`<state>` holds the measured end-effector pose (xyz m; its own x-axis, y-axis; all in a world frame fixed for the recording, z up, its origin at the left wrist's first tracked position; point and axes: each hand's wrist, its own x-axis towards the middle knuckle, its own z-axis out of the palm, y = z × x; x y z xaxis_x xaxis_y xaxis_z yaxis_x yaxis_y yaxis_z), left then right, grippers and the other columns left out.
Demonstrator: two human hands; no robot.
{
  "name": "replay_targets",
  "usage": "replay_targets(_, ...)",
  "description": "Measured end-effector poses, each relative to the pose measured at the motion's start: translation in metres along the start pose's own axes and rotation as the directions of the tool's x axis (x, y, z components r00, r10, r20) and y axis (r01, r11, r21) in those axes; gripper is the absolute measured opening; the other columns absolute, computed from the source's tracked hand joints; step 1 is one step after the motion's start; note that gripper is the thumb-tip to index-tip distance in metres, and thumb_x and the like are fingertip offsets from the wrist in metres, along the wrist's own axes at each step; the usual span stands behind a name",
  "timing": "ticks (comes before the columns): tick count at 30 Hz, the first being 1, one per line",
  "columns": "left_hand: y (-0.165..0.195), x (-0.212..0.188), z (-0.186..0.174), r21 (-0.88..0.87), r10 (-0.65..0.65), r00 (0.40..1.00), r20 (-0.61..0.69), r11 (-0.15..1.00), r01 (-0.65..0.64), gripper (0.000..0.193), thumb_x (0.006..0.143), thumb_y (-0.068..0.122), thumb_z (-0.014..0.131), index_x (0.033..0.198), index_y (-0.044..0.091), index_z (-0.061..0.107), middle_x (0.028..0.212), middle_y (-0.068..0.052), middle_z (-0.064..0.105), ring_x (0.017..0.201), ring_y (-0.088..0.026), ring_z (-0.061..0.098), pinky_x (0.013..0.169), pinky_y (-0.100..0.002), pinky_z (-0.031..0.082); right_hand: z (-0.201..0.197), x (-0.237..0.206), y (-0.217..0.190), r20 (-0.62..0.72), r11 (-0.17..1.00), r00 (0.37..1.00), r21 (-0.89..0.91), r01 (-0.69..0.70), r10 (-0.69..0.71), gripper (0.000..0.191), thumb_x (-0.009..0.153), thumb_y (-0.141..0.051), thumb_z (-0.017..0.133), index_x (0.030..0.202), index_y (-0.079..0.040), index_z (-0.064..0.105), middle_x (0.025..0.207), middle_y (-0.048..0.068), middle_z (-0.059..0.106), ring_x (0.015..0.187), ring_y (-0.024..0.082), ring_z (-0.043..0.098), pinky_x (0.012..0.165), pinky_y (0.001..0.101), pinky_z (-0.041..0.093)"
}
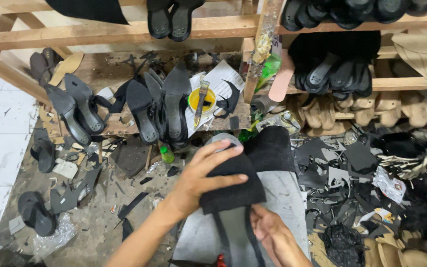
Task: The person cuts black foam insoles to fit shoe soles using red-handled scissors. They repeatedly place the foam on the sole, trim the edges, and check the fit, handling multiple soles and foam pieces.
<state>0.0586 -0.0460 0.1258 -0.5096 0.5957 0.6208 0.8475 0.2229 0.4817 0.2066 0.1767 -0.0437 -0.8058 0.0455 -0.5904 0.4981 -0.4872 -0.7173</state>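
Note:
My left hand [201, 175] lies flat on a black piece of cloth-like material [233, 190], fingers spread and pressing it onto a grey work surface [287, 198]. Below it my right hand [273, 235] grips the lower edge of a grey shoe sole with black straps [235, 232] that runs out from under the black piece. A second black piece [272, 147] lies just beyond on the same surface.
A wooden bench holds black sandal soles [159, 106] and a yellow glue pot with a brush [201, 99]. Racks of black soles [332, 74] and tan insoles [366, 111] fill the right. Black scraps [342, 168] and loose soles [35, 212] litter the floor.

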Motion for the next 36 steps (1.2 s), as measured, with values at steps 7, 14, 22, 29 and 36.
replay_targets(7,0.012,0.0,0.068,-0.918,-0.776,0.631,-0.014,0.26,0.299,0.029,0.108,0.011,0.054,0.133,0.005,0.067,0.115,-0.006,0.068,0.092,-0.01,0.055,0.079,-0.023,0.047,0.053,-0.013,-0.079,-0.139,0.938,0.939,0.107,0.329,-0.314,0.015,0.095,-0.015,0.069,0.089,-0.001,0.069,0.08,0.006,0.072,0.063,0.011,0.064,0.055,0.0275,0.05)
replay_targets(14,0.014,-0.018,0.104,-0.908,-0.812,0.581,-0.05,0.279,0.312,0.007,0.098,0.004,0.07,0.102,-0.001,0.068,0.085,-0.002,0.068,0.076,-0.007,0.06,0.068,-0.024,0.048,0.064,-0.013,-0.092,-0.134,0.875,0.867,-0.004,0.484,-0.48,0.016,0.096,-0.015,0.064,0.091,-0.001,0.072,0.083,0.003,0.075,0.07,0.006,0.065,0.064,0.0219,0.051)
replay_targets(22,0.004,-0.029,0.106,-0.983,-0.77,0.616,0.167,-0.084,0.161,0.013,0.103,0.012,0.069,0.092,0.005,0.066,0.081,0.004,0.061,0.074,-0.006,0.053,0.07,-0.023,0.043,0.049,-0.005,-0.081,0.01,0.856,0.856,0.015,0.516,-0.517,0.026,0.104,-0.017,0.065,0.087,0.002,0.069,0.083,0.003,0.071,0.074,0.006,0.061,0.068,0.0213,0.048)
replay_targets(29,0.002,-0.02,0.105,-0.953,-0.708,0.644,0.29,-0.277,0.125,0.016,0.103,0.019,0.065,0.091,0.008,0.063,0.083,0.001,0.065,0.076,-0.008,0.058,0.074,-0.024,0.047,0.063,-0.007,-0.096,-0.074,0.935,0.939,0.096,0.342,-0.336,0.023,0.095,-0.021,0.067,0.088,0.0,0.071,0.08,0.007,0.075,0.067,0.011,0.065,0.06,0.0256,0.051)
replay_targets(36,-0.005,-0.031,0.095,-0.981,-0.773,0.604,0.192,-0.13,0.145,0.014,0.102,0.016,0.067,0.093,0.007,0.063,0.081,0.004,0.062,0.075,-0.006,0.056,0.069,-0.023,0.046,0.063,-0.004,-0.107,-0.125,0.844,0.879,0.246,0.477,-0.46,0.011,0.091,-0.014,0.07,0.099,-0.008,0.067,0.085,0.0,0.071,0.072,0.009,0.065,0.065,0.0239,0.051)
